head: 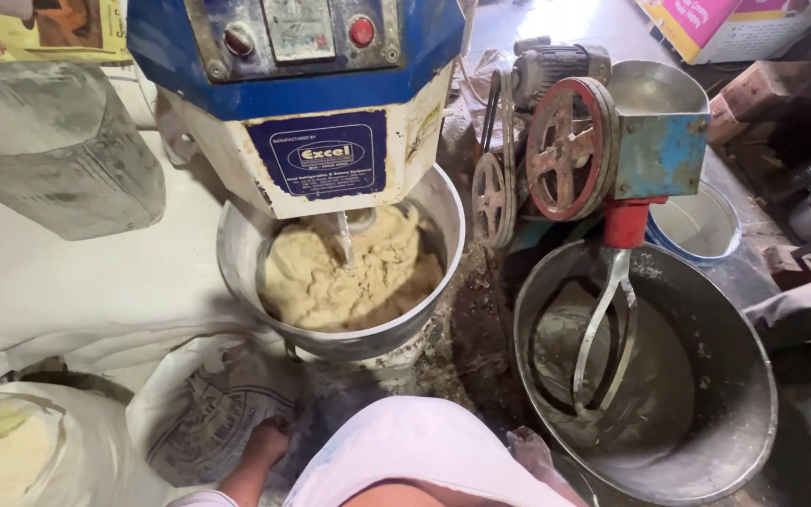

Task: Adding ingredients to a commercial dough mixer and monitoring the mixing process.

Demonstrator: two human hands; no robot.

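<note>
My left hand (268, 441) is low in the frame, fingers curled into the folded top of a white printed sack (208, 413). My right hand (529, 453) shows only as a pale, dusty shape beside my white-clothed knee (415, 451), close to the rim of a large steel bowl (743, 376); its grip is unclear. Ahead stands a blue and cream mixer (312, 103) over a steel bowl (237, 253) full of beige dough (340, 272), with the mixer shaft sunk in the dough.
A second machine with a red pulley wheel (570, 150) and a wire beater (603, 329) hangs in the large bowl. An open sack of flour (11, 451) lies at lower left. A grey cylinder (49, 141), a blue-rimmed bucket (701, 225) and boxes (706, 23) stand around.
</note>
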